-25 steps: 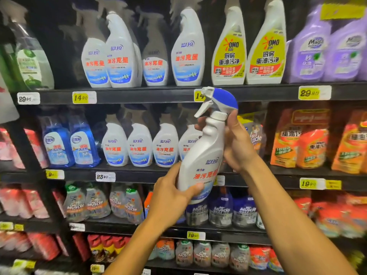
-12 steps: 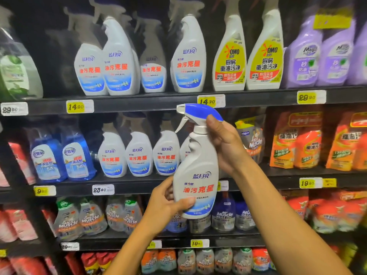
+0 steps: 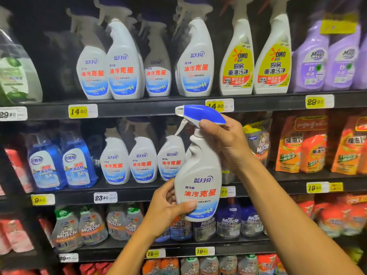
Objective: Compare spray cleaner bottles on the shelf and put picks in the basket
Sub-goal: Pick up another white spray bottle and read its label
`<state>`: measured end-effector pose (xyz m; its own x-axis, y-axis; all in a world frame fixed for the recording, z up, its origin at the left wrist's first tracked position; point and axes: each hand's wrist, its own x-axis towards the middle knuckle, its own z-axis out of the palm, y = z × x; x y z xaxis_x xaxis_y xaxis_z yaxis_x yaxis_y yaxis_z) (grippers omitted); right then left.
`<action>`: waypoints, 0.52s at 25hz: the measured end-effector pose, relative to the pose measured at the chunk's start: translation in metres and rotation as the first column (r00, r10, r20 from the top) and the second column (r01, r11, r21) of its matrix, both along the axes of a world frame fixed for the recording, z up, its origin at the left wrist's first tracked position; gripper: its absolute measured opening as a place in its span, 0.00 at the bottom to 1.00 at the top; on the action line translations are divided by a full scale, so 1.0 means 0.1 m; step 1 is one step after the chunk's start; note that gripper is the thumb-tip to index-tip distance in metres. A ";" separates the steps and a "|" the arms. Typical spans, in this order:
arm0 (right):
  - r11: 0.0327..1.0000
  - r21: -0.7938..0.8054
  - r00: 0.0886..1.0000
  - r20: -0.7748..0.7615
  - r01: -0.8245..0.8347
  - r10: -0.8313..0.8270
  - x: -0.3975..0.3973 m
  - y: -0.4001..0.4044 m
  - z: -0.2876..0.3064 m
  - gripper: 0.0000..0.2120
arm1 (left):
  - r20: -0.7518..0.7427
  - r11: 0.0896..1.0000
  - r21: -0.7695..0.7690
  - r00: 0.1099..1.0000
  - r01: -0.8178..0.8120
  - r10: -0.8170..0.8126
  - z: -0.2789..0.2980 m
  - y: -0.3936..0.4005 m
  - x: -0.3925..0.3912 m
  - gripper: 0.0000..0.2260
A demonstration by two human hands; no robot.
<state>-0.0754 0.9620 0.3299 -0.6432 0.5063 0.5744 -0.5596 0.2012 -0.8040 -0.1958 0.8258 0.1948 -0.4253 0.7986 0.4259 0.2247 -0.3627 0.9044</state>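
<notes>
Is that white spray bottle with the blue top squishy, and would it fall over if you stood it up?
The white spray bottle is probably firm: the left hand grips its lower body and the sides show no dent. It seems tall and narrow with a big blue trigger head, so a nudge might tip it. The right hand at the neck suggests some weight.

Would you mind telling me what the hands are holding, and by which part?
Both hold one white spray bottle: the right hand grips its neck under the blue trigger head, the left hand its lower body.
</notes>
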 end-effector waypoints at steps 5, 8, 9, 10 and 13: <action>0.997 0.081 1.000 -0.024 0.014 -0.012 -0.06 -0.07 0.01 0.12 | 0.014 0.999 0.027 1.000 -0.018 0.017 -0.03 -0.02 -0.05 0.28; 0.993 0.094 0.996 -0.027 -0.077 0.080 -0.08 -0.13 0.03 0.11 | 0.008 0.999 0.034 1.000 -0.014 0.013 -0.03 -0.05 -0.08 0.28; 0.993 0.083 0.996 -0.027 -0.083 0.085 -0.09 -0.14 0.04 0.11 | 0.009 0.999 0.032 1.000 -0.010 0.010 -0.02 -0.05 -0.09 0.28; 0.995 0.071 0.997 -0.030 -0.069 0.071 -0.10 -0.15 0.06 0.13 | 0.010 0.999 0.031 1.000 -0.008 0.008 -0.02 -0.07 -0.09 0.27; 0.998 0.062 0.999 -0.044 0.014 -0.011 -0.12 -0.15 0.10 0.20 | 0.005 0.999 0.037 1.000 -0.010 0.010 0.00 -0.11 -0.09 0.26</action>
<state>-0.0875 0.9469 0.3398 -0.6105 0.4767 0.6325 -0.5911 0.2572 -0.7645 -0.2046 0.8148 0.1951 -0.4352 0.7782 0.4528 0.2240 -0.3935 0.8916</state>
